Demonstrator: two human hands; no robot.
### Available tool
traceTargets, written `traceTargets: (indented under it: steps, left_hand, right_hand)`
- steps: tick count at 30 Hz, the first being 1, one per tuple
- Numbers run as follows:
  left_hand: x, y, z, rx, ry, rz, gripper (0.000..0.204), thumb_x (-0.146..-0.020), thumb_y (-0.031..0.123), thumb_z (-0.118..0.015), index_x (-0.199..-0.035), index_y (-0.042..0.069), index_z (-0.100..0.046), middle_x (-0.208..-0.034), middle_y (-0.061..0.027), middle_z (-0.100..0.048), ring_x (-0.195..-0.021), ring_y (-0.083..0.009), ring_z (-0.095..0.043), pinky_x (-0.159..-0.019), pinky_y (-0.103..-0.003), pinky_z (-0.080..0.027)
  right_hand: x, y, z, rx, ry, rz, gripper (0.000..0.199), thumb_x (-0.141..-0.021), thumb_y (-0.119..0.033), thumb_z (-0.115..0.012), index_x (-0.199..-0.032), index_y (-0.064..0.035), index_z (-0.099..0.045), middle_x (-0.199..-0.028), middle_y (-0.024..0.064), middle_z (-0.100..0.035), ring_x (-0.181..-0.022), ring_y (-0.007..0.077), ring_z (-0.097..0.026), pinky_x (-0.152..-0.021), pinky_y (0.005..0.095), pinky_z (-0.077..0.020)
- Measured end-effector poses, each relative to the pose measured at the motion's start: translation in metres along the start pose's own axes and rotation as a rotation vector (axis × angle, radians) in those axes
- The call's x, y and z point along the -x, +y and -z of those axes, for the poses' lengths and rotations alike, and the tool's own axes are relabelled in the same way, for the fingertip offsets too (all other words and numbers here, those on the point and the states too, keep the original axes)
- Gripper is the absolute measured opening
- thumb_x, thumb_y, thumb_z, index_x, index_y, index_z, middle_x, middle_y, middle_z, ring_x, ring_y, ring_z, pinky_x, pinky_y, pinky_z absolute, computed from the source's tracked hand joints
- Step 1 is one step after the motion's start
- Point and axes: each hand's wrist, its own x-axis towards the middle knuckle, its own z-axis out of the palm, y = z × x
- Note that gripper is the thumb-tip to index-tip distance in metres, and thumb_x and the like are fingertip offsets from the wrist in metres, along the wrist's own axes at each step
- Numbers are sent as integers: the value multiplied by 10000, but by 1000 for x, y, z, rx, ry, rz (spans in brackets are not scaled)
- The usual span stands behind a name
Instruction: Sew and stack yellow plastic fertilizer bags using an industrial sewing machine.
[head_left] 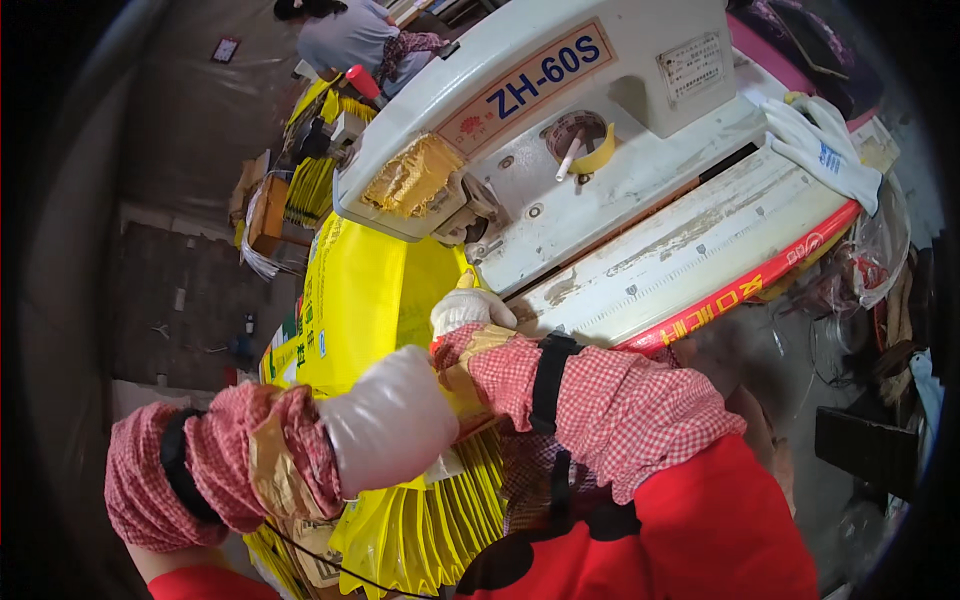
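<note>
Bag [345,310], bright yellow, smooth and slightly shiny sheet material: we see it off the left end of the long pale bench [690,225], partly below the nose of the off-white, rounded, painted machine [500,105].

We have the right hand [472,308], in a whitish covering, at the bench's left end, close to the machine nose and over the bag's right side; fingers look curled, but we cannot tell how far open they are or whether they grip the bag. Our left hand [392,422], in a smooth pale covering, is lower left, in front of the bag; fingers don't show, so we cannot tell opening or hold.

Both forearms: crumpled red-and-white checked cloth sleeve covers [640,415], black bands [551,382], brown tape patches. Below our hands, a fanned stack of pleated yellow bags [425,530].

Bench top is scuffed, with ruler-like marks; a white knitted glove [825,150] lies at its right end. Toward the bench's far edge, by the machine body, a yellow tape roll [597,152]. Coarse yellow woven patch [415,175] on the machine nose.

Writing: we get large dark-blue characters on a red-framed label, a smaller white plate with print too fine to read, yellow characters along the red strip [745,285] on the bench's near edge, blue print on the glove, dark characters on the bag.
</note>
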Motion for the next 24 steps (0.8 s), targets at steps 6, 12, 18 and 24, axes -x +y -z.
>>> traceTargets:
  steps: [6,12,18,24]
  left_hand:
    - [-22,15,2,67,289,29,116,-705,169,-592,-783,99,-642,-639,-83,-590,-614,-257,-624,-532,-372,-503]
    - [-44,-50,-64,297,294,53,136,-759,283,-598,-864,218,-654,-610,-83,-566,-610,-276,-603,-677,-395,-496]
    - [43,-95,-19,-229,284,160,124,-642,286,-675,-696,176,-662,-535,-25,-526,-574,-223,-568,-864,-394,-455]
    - [-1,-3,-37,-100,535,-154,54,-633,215,-616,-614,164,-613,-532,-11,-499,-541,-218,-542,-620,-359,-477]
  right_hand:
    - [70,28,-41,89,105,-548,392,-724,-324,-677,-1013,-61,-639,-1005,107,-617,-902,259,-580,-773,456,-436]
    - [61,9,-35,181,198,-1125,414,-717,-347,-691,-1015,-65,-639,-1030,106,-602,-927,268,-561,-800,466,-415]
    - [-111,-11,117,-470,78,-2927,371,-595,-231,-781,-870,-7,-671,-774,75,-665,-637,239,-625,-519,455,-517]
    - [-122,-21,107,-290,313,-3077,328,-609,-244,-774,-871,-74,-676,-759,39,-656,-654,215,-624,-536,422,-519]
